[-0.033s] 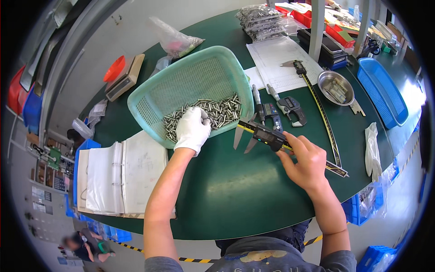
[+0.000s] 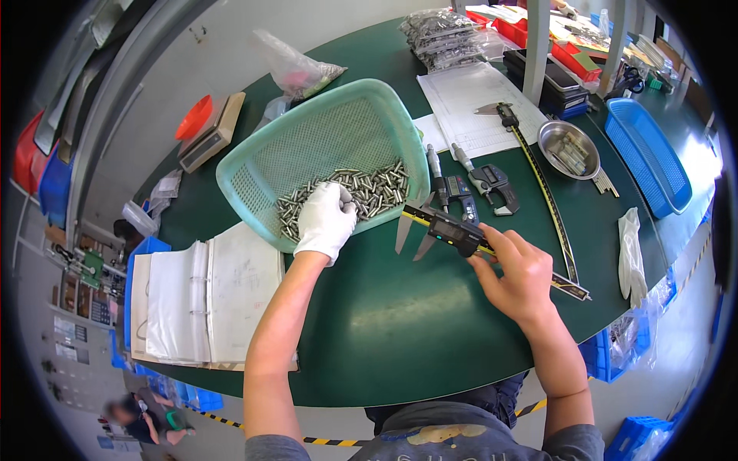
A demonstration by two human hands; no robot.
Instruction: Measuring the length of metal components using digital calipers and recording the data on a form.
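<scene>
My left hand (image 2: 326,223), in a white glove, is down in a light green mesh basket (image 2: 307,131) among many small metal pins (image 2: 373,187). Its fingers are curled together, and whatever lies between them is hidden. My bare right hand (image 2: 516,273) grips a digital caliper (image 2: 453,230) by its slide, thumb and fingers pressed round it. The caliper's jaws are apart with nothing between them, pointing toward the basket's near right corner. Two digital micrometers (image 2: 459,192) (image 2: 494,183) lie just right of the basket.
A second caliper (image 2: 530,150) lies on paper sheets (image 2: 480,96) beside a metal bowl (image 2: 547,138). An open binder (image 2: 219,300) is at left, a scale (image 2: 219,134) behind it. At right are a blue basket (image 2: 649,154) and a white glove (image 2: 630,253). Bagged parts (image 2: 442,38) sit behind.
</scene>
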